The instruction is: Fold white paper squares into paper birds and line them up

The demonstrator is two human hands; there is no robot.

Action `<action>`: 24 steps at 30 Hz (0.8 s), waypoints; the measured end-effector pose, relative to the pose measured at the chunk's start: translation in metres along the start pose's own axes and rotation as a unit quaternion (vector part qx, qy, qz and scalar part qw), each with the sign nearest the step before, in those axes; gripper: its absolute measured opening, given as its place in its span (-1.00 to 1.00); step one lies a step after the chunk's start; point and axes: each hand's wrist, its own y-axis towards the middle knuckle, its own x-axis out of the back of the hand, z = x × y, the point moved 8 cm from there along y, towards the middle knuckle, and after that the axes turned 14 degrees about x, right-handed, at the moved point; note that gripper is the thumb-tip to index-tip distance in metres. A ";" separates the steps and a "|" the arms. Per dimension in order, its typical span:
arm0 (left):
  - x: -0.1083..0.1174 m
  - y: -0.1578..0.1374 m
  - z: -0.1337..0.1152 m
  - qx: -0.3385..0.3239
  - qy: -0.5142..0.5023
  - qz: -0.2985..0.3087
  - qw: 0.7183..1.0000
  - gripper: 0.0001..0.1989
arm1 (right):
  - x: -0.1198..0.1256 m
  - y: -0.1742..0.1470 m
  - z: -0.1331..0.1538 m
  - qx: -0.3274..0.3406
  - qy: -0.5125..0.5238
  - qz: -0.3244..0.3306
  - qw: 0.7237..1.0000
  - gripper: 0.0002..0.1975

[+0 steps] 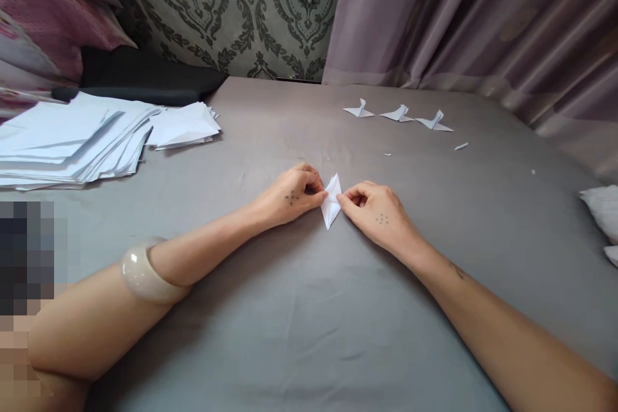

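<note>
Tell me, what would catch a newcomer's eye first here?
Probably the diamond-shaped folded paper near the centre, pinched between the left hand and right hand. Beyond it, to the right, three small folded paper pieces sit in a row. At the far left lies a thick paper stack, and a pale bangle circles the left forearm.

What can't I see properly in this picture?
All in the head view:
- Folded paper: its underside faces away.
- Left hand and right hand: some fingertips are hidden by the hands themselves.
- Paper pile: cut off by the left edge.
- Pale thing: cut off by the right edge.
- White speck: too small to identify.
</note>
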 end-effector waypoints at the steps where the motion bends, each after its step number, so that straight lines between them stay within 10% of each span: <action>1: 0.000 0.000 -0.001 -0.003 0.004 -0.002 1.000 -0.83 | 0.000 0.000 0.000 -0.001 0.000 0.002 1.000 -0.78; 14: 0.001 -0.003 -0.004 -0.042 0.062 -0.062 0.995 -0.93 | 0.000 0.000 -0.006 -0.022 -0.002 0.001 1.000 -0.83; 24: -0.022 -0.035 -0.029 -0.199 0.320 -0.021 0.926 -0.69 | -0.008 -0.018 0.030 0.203 -0.126 0.035 0.970 -0.69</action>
